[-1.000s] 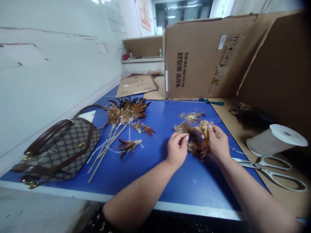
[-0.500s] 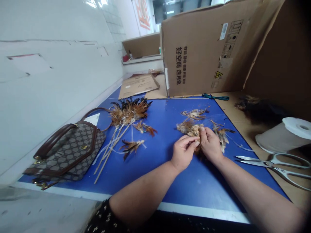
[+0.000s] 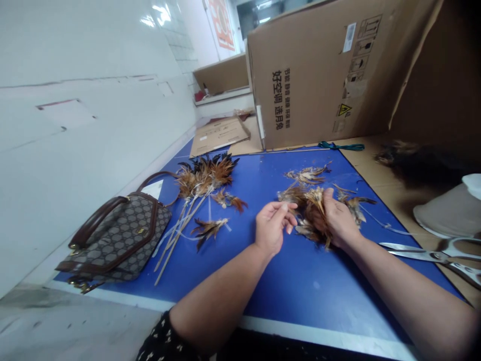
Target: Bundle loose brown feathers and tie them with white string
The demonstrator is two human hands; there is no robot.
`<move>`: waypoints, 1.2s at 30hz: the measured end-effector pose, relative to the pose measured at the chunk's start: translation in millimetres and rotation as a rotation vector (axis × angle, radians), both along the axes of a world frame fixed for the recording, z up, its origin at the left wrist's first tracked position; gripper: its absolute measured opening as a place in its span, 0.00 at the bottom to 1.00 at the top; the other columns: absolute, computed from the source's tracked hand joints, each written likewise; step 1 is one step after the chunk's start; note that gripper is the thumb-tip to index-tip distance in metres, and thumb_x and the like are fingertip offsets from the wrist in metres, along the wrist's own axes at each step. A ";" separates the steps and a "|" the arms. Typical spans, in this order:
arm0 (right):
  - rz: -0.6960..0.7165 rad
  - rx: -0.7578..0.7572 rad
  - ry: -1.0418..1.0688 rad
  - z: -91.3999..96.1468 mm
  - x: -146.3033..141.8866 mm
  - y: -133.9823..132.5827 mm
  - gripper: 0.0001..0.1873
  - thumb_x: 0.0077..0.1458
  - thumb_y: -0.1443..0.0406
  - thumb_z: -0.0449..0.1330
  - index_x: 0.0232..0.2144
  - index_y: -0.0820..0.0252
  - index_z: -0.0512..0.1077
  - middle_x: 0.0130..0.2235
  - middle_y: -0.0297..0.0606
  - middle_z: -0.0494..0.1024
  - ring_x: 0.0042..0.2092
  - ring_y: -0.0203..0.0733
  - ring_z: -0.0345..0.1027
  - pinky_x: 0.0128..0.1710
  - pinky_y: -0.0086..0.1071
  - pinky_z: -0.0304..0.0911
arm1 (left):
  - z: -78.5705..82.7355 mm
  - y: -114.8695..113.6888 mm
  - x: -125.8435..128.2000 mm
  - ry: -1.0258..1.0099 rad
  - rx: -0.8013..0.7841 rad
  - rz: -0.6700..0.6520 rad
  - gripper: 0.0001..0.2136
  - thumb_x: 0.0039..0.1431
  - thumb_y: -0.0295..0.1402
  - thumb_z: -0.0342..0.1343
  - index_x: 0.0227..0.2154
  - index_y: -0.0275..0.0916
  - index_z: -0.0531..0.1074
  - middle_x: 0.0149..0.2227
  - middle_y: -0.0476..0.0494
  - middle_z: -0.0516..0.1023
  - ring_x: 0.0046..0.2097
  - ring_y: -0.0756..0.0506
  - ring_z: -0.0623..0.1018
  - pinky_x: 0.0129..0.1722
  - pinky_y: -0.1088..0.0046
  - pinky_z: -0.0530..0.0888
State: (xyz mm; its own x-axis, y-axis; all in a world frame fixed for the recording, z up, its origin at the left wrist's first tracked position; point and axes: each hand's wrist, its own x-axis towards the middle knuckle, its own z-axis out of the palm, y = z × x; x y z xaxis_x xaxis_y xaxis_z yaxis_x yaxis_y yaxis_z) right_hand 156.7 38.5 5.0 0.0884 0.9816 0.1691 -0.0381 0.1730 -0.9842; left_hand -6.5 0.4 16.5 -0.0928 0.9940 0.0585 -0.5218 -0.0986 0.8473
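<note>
My right hand (image 3: 340,218) is closed around a bunch of brown and cream feathers (image 3: 314,200), quill ends up, the darker tips hanging below the palm. Just left of it, apart from the bunch, is my left hand (image 3: 273,225). Its thumb presses against the forefinger; whatever sits in that pinch is too small to make out. Loose feathers (image 3: 291,195) lie on the blue table behind and around the right hand. A small feather cluster (image 3: 307,174) lies farther back, and grey-brown feathers (image 3: 355,206) lie to the right.
At left, feather-topped sticks (image 3: 203,175) lie beside a patterned handbag (image 3: 120,235). Two small feather tufts, one brown (image 3: 229,199) and one dark (image 3: 208,231), are near them. Scissors (image 3: 432,254) and a white spool (image 3: 443,210) are at right. A large cardboard box (image 3: 308,80) stands behind.
My left hand has drawn away leftward from the feather bunch. My right hand has turned, showing more of the bunch. The view has shifted slightly.
</note>
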 end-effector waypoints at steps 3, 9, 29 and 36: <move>0.042 -0.141 0.029 0.3 -1.1 -1.4 0.34 0.54 0.32 0.58 0.21 0.52 0.65 0.17 0.34 0.67 0.16 0.38 0.55 0.12 0.34 0.51 | 0.1 -1.2 2.6 -0.011 -0.006 -0.042 0.15 0.57 0.41 0.68 0.36 0.35 0.72 0.38 0.40 0.82 0.25 0.51 0.76 0.18 0.78 0.64; 0.213 -0.187 0.169 9.7 -4.3 -9.2 0.27 0.54 0.41 0.68 0.26 0.54 0.65 0.20 0.28 0.63 0.19 0.33 0.51 0.15 0.29 0.48 | -2.4 -1.5 6.4 -0.018 -0.033 -0.057 0.18 0.53 0.43 0.72 0.37 0.35 0.74 0.31 0.47 0.77 0.25 0.52 0.75 0.20 0.77 0.64; 0.341 -0.018 0.046 2.8 -7.1 -10.8 0.19 0.53 0.49 0.72 0.35 0.58 0.77 0.32 0.38 0.81 0.32 0.42 0.73 0.34 0.34 0.71 | -11.4 1.7 7.7 -0.077 -0.087 -0.099 0.18 0.49 0.43 0.74 0.33 0.34 0.76 0.32 0.44 0.78 0.27 0.52 0.75 0.23 0.76 0.66; 0.176 0.043 0.018 7.9 0.0 -6.0 0.19 0.54 0.50 0.71 0.34 0.58 0.76 0.28 0.33 0.75 0.27 0.35 0.62 0.26 0.29 0.59 | -13.8 4.8 5.5 -0.017 -0.091 -0.013 0.22 0.52 0.46 0.72 0.38 0.32 0.77 0.32 0.45 0.76 0.26 0.51 0.76 0.21 0.77 0.64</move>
